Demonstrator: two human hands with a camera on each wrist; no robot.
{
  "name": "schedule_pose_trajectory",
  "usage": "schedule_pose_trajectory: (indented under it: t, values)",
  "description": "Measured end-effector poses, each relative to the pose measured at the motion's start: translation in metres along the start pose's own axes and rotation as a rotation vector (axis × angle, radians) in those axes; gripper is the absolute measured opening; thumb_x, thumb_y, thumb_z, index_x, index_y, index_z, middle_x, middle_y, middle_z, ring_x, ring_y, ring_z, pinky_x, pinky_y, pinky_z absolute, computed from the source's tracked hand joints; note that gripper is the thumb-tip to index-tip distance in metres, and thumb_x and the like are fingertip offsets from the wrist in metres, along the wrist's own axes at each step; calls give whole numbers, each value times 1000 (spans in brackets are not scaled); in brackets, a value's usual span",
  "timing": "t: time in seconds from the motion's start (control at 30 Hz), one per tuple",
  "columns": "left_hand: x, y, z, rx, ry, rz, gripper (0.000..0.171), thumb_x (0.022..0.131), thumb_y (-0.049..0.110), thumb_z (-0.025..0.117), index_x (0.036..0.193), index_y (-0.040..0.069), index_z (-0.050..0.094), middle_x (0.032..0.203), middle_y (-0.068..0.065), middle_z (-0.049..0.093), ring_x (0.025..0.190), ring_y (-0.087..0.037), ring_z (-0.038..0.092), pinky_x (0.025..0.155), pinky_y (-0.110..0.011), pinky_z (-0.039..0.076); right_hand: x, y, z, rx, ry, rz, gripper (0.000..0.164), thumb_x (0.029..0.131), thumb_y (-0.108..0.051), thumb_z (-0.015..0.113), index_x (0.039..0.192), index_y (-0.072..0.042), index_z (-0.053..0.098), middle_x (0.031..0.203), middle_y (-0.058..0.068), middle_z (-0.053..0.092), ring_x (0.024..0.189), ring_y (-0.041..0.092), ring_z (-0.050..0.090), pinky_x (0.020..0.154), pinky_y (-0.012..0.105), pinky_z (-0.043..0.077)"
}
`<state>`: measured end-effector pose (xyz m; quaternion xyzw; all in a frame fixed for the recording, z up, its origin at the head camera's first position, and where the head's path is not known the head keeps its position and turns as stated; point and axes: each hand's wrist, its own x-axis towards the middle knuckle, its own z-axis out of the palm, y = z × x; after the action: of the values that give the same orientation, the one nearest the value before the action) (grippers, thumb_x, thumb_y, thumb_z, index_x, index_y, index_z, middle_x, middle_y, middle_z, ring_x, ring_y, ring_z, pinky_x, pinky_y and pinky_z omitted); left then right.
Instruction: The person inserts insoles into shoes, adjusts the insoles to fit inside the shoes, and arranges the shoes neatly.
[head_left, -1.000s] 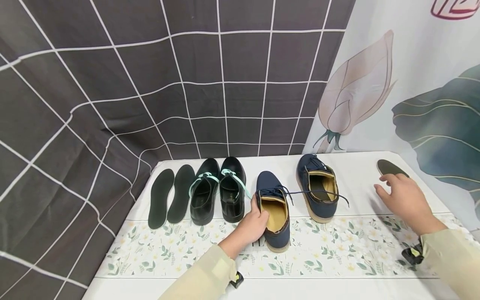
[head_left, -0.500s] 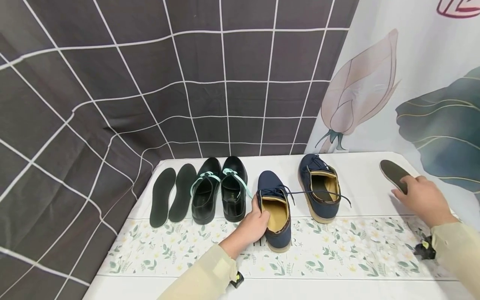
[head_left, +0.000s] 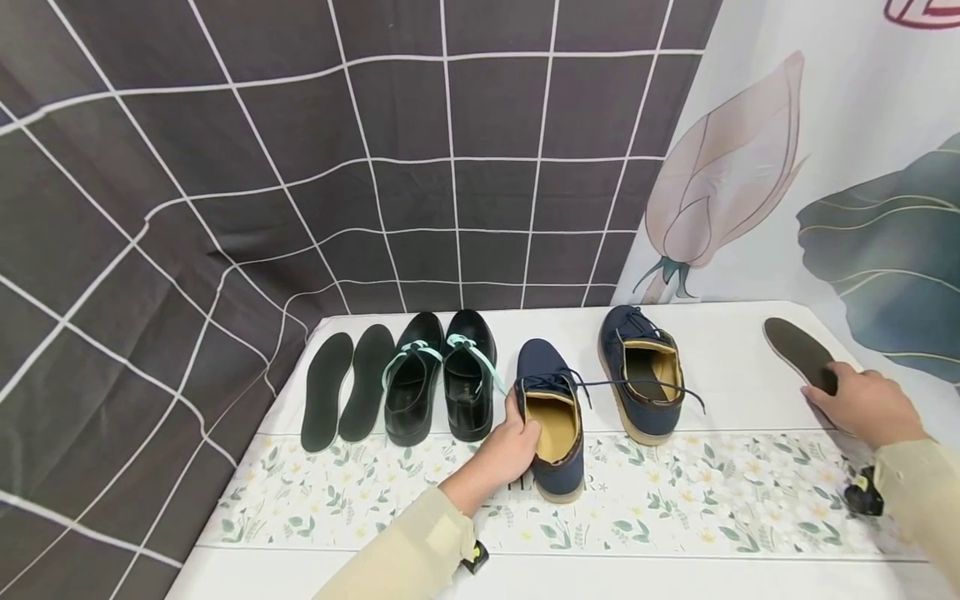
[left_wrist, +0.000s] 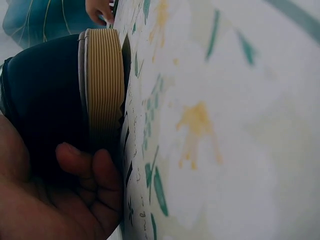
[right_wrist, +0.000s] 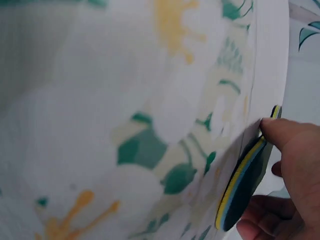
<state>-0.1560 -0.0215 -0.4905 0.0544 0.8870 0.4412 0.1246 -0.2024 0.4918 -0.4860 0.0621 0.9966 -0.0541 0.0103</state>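
My left hand (head_left: 504, 454) grips the near navy lace-up shoe (head_left: 559, 482) by its left side, thumb over the collar. The shoe stands upright, its tan inside showing. Its ribbed tan sole (left_wrist: 104, 75) appears close to the table in the left wrist view. At the far right, my right hand (head_left: 873, 408) pinches a dark insole (head_left: 801, 346) near its heel end. Yellow and blue layers show along the insole's edge (right_wrist: 235, 182) in the right wrist view. Between the hands stands the other navy shoe (head_left: 651, 417), a dark insole (head_left: 640, 372) inside it.
Two black shoes (head_left: 469, 408) with mint laces stand left of the near navy shoe. Beside them lie two dark insoles (head_left: 327, 392). A navy shoelace (head_left: 600, 382) stretches across the gap between the navy shoes. A dark gridded curtain (head_left: 495, 200) hangs behind the white table (head_left: 712, 575).
My right hand has come down to the insole at the far right and now pinches its near end. My left hand has kept its grip on the navy shoe.
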Motion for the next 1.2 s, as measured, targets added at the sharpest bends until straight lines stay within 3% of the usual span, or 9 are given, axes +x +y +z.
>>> schedule_pose_trajectory:
  t: [0.27,0.43,0.6,0.73,0.87,0.97,1.03,1.1,1.2]
  values:
    - [0,-1,0,-11,-3,-12,71,103,34,33,162,13,0,131,-31,67,116,-37,65,103,-55,51,2,2,3,-45,-83,-15,60,96,-28,59,122,23,44,108,54,53,96,68,48,85,79,45]
    - [-1,-1,0,-11,2,-17,72,102,34,34,162,13,1,129,-30,68,112,-36,67,101,-55,52,0,-3,-1,-40,-156,-13,60,94,-28,60,121,23,44,106,53,53,95,68,51,81,77,48]
    - [0,-1,-1,-3,11,-12,71,102,33,34,162,13,1,128,-30,69,112,-37,67,100,-56,52,2,-5,-8,-5,-246,-48,49,93,-28,62,105,19,52,88,42,61,77,52,60,67,65,53]
    - [1,-2,0,-6,9,-16,71,102,33,34,162,13,1,129,-30,69,113,-36,67,101,-55,52,1,-6,-12,19,-266,-35,43,94,-30,60,91,13,53,74,27,60,64,35,57,55,50,52]
    - [1,-3,1,-9,7,-20,71,103,33,34,162,13,1,129,-30,68,114,-36,66,102,-55,52,2,-9,-10,24,-197,-1,69,93,-42,61,102,25,44,79,38,56,64,42,58,54,53,53]
    - [1,-3,1,-7,11,-15,71,103,33,34,162,14,1,130,-29,68,115,-36,66,103,-55,51,5,-11,-5,17,-160,19,97,92,-58,59,119,31,33,93,53,50,74,57,56,63,64,52]
    - [1,-2,1,-8,9,-12,70,103,33,34,162,14,1,130,-29,68,115,-36,66,103,-55,51,7,-11,-2,-4,-153,11,107,92,-66,54,129,31,30,105,58,47,84,67,53,71,71,49]
    - [1,-1,0,-9,9,-10,70,103,33,34,162,15,1,129,-30,69,114,-36,66,103,-55,51,9,-11,0,-22,-153,3,110,92,-71,49,134,28,30,115,59,45,94,73,48,77,76,46]
    - [1,-1,0,-14,5,-15,70,103,33,34,162,15,1,129,-30,69,114,-36,66,102,-55,51,11,-11,0,-50,-144,-21,107,91,-72,51,136,23,36,121,57,48,98,73,49,76,75,48]
